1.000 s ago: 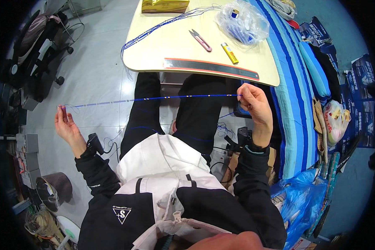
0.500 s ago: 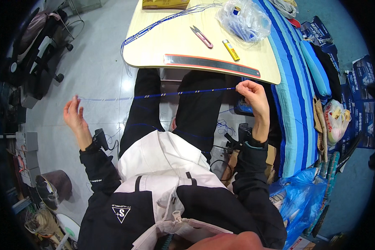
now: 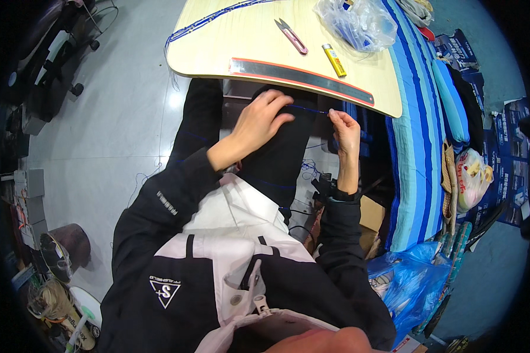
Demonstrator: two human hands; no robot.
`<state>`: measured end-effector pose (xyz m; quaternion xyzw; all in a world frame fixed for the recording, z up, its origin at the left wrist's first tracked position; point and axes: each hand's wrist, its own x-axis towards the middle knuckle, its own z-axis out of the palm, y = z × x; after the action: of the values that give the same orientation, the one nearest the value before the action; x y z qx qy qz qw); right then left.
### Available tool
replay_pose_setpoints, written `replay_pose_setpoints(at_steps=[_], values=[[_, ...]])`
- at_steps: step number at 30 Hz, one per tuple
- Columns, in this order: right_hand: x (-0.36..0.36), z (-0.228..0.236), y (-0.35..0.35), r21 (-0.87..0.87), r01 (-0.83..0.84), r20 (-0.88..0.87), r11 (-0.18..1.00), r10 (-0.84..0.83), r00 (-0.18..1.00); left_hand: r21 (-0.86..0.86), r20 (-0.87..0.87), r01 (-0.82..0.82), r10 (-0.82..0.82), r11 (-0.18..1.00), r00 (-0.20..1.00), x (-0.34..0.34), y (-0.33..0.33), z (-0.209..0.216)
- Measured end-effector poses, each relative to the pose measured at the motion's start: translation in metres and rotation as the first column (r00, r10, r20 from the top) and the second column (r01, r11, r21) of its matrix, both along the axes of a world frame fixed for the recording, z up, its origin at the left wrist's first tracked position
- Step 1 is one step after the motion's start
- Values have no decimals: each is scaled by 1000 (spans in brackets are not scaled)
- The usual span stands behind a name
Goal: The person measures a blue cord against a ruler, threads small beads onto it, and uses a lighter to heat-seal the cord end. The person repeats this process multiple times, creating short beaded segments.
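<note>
The right hand [image 3: 344,126], right of the middle of the frame, pinches one part of the blue cord [image 3: 306,109] with its thumb and fingertips. The cord is very thin, so a small pinch like this probably grips it better than a whole fist would. The left hand [image 3: 261,122], near the upper middle, is bent loosely with its thumb apart from its fingers. The cord runs up to its fingertips, but I cannot tell if those fingers hold it or only sit next to it. Between the two hands, the short bit of cord looks almost straight. Both hands are over the dark legs [image 3: 285,138], just below the tabletop [image 3: 206,56], maybe because there is more room there.

On the tabletop, the ruler [image 3: 300,80] lies flat along the near edge, close to the hands and likely easy to reach. The snips [image 3: 291,36] and the yellow lighter [image 3: 334,60] lie above it, apart from each other, perhaps so each can be picked up alone. More blue strings [image 3: 209,19] lie side by side at the upper left, maybe to stop tangles. A clear bag [image 3: 359,23] sits at the upper right.
</note>
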<state>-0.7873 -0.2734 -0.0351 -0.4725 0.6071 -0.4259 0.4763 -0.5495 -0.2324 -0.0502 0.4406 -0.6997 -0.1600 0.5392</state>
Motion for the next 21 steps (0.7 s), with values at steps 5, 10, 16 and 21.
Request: replay_pose_setpoints(at_steps=[5,10,16,21], values=[[-5,-4,2,-7,14,46,1000,-13,999,4,93,-7,6,1000,996,-20,-33,-8],[-6,-12,0,-69,-86,90,994,92,992,-64,149,24,-14,998,989,-28,-38,-20],[36,-8,17,-155,-311,207,938,338,918,160,-198,224,-191,961,961,-22,-25,-4],[56,26,39,-176,-452,137,874,477,868,221,-348,270,-183,937,919,-5,-6,21]])
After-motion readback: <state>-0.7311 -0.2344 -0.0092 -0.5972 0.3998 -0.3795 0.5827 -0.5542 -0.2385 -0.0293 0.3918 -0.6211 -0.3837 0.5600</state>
